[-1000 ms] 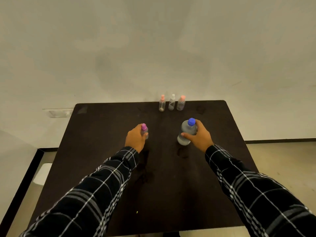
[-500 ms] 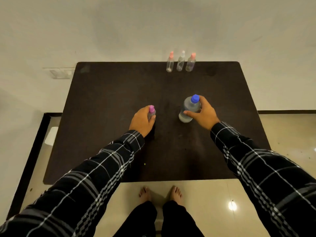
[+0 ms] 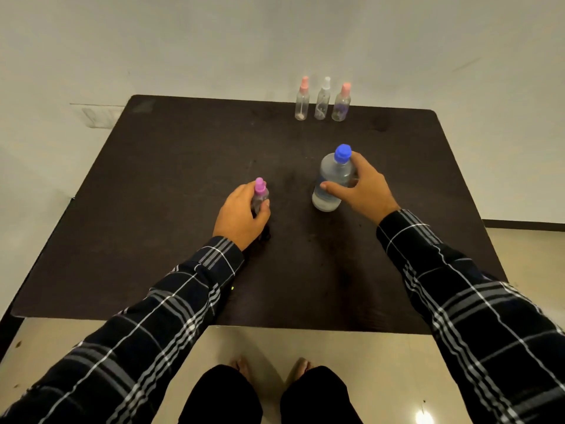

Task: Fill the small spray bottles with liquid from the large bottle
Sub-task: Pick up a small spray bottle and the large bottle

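Head view gives me the whole table, and I judge the task to be at its very start. My left hand is curled round a small spray bottle with a magenta top, gripping it low on the body near the middle of the table. My right hand is wrapped round the large bottle just to the right, thumb across its front, fingers behind. The large bottle leans slightly, and I cannot tell whether its base is on the surface or just off it. Its blue cap is on, and the magenta sprayer is on too, so nothing is open and no pouring can have begun with this pair. Three more spray bottles wait upright in a row at the far edge: a pink-topped one, a white-topped one and another pink-topped one, well apart from both hands. I cannot make out their liquid levels from here. Left to do, as I read it: uncap both, pour, reseal, then repeat for the rest.
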### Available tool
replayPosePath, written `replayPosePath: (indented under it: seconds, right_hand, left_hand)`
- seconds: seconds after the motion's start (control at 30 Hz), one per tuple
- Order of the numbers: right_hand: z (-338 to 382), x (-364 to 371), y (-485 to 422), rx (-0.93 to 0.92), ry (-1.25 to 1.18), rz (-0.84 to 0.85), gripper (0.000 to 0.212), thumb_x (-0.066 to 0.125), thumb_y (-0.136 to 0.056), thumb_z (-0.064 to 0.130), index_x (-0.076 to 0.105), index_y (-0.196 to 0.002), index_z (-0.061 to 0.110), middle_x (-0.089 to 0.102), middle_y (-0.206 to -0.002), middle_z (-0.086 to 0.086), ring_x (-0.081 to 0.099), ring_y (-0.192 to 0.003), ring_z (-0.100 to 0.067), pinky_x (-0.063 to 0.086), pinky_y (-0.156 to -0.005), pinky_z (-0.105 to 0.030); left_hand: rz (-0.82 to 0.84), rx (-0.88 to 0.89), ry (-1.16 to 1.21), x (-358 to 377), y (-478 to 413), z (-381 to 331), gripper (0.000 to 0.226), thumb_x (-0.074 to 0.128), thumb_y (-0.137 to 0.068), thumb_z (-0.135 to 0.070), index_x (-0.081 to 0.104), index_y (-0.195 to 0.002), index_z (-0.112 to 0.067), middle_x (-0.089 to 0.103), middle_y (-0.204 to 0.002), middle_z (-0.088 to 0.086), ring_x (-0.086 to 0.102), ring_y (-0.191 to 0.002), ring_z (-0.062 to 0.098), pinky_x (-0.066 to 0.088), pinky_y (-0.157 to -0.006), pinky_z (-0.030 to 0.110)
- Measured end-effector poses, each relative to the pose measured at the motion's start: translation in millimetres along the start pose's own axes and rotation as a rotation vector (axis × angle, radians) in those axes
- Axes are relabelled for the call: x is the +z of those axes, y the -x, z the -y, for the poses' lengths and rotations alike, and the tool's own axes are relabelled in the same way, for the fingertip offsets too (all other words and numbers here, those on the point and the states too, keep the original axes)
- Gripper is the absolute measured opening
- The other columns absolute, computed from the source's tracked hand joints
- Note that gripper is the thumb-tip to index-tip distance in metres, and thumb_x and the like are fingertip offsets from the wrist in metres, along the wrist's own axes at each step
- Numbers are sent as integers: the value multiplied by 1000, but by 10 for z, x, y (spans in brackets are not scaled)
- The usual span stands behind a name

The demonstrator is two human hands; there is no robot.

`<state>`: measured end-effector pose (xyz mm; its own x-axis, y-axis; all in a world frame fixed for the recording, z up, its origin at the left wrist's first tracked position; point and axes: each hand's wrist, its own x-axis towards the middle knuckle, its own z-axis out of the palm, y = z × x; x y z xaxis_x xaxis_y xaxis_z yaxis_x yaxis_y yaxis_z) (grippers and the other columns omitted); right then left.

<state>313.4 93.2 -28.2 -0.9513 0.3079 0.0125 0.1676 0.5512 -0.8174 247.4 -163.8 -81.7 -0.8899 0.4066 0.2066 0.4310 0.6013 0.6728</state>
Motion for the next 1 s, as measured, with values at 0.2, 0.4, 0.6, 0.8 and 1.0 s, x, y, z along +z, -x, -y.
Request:
replayPosePath:
  seconds: [0.2, 0.4, 0.6, 0.8, 1.0]
  right_hand:
    - [-93, 27, -12, -74, 34, -25, 70, 82, -77, 41, 49, -136, 27, 60, -123, 11, 57, -110, -9, 45, -88, -17]
    - [-131, -101, -2, -106, 80, 20, 72, 81, -75, 47, 50, -137, 28, 61, -124, 11, 59, -108, -7, 49, -93, -25]
    - [-137, -69, 82, -114, 87, 12, 70, 81, -75, 47, 51, -135, 28, 60, -120, 13, 59, -106, -6, 47, -89, -22]
    - [-84, -126, 197, -82, 92, 51, 72, 82, -75, 45, 49, -137, 28, 59, -123, 10, 58, -110, -10, 48, -93, -28]
    - [-124, -93, 216, -100, 83, 8, 74, 82, -75, 46, 50, -139, 27, 61, -128, 7, 59, -112, -12, 48, -96, -30]
  left_hand:
    - [-54, 34, -20, 68, 51, 30, 29, 58, -98, -25, 60, -125, -16, 61, -108, -4, 59, -98, 12, 53, -86, 34]
    - [-38, 115, -35, 16, -56, 94, 29, 60, -96, -26, 62, -124, -19, 64, -108, -2, 61, -97, 13, 55, -88, 37]
    - [3, 123, -58, 29, -54, 80, 27, 60, -96, -26, 62, -120, -15, 65, -109, 1, 62, -98, 17, 55, -89, 41]
    - [-6, 111, -69, -89, 15, -48, 26, 60, -96, -26, 63, -119, -15, 65, -108, 0, 63, -97, 16, 55, -88, 40]
    - [-18, 127, -92, 3, 4, -20, 25, 60, -96, -25, 63, -118, -14, 65, -106, 1, 62, -96, 16, 53, -88, 36]
